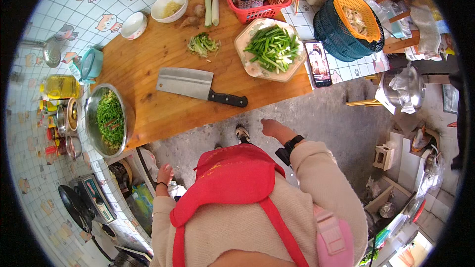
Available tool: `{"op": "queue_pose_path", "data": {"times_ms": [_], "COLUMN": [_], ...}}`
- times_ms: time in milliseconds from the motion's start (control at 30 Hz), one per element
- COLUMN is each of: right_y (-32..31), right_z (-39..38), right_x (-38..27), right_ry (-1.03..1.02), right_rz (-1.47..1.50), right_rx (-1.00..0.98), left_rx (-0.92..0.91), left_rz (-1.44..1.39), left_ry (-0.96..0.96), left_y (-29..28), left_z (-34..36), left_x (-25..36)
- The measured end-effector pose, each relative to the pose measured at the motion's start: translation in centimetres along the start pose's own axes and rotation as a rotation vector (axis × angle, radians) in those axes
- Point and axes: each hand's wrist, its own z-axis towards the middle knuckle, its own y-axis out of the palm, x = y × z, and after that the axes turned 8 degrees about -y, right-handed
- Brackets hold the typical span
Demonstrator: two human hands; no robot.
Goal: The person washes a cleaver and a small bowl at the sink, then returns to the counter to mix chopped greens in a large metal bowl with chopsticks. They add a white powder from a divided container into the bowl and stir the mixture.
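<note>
My left hand (165, 174) hangs low beside the red apron (237, 178), next to something white; its fingers are too small and foreshortened to read. My right hand (273, 128) is held out past the table's front edge, its fingers mostly turned from sight. Neither hand touches anything on the wooden board (163, 111). There a cleaver (188, 83) lies flat, its black handle toward the right. Behind it sits a small heap of sliced greens (203, 44), with two pale stalk pieces (212, 12) farther back. A tray of cut green stalks (273, 48) stands at the right.
A steel bowl of chopped greens (111, 118) stands at the board's left edge. Two white bowls (169, 7) and a red basket of jars (247, 17) line the back. To the right are a phone (318, 64) and a dark basket (341, 39) holding a yellow colander (378, 24).
</note>
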Motion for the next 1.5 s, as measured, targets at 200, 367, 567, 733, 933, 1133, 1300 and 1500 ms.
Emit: {"op": "queue_pose_path", "data": {"times_ms": [200, 367, 567, 733, 933, 1133, 1300, 1500], "right_y": [-2.8, -4.1, -7.3, -8.0, -7.9, -8.5, -9.9, -11.4], "right_z": [0.5, -0.9, -0.6, 0.6, 0.9, 1.9, 5.3, 8.5], "right_x": [-7.8, -15.3, -27.0, -33.8, -38.8, -42.7, -45.3, -47.5], "right_ry": [-0.215, -0.382, -0.371, -0.613, -0.333, -0.405, -0.613, -0.76], "right_rz": [-0.11, -0.032, 0.182, 0.028, 0.132, 0.328, 0.689, 0.726], "right_rx": [-0.133, -0.035, -0.075, 0.479, 0.478, 0.582, 0.611, 0.536], "left_rx": [0.074, 0.014, -0.062, -0.132, 0.023, 0.023, 0.072, -0.003], "left_rz": [-0.077, -0.089, -0.156, -0.344, -0.211, -0.421, -0.763, -0.873], "left_ry": [0.147, 0.125, 0.129, 0.057, 0.497, 0.703, 0.767, 0.783], "left_y": [0.2, -1.9, -7.2, -12.1, -15.4, -17.8, -18.2, -17.5], "left_z": [-1.9, -0.6, 3.5, 5.7, 0.5, -5.3, -9.4, -11.4], "left_x": [2.5, 2.0, -3.7, -5.8, -1.9, 5.1, 10.1, 14.3]}}
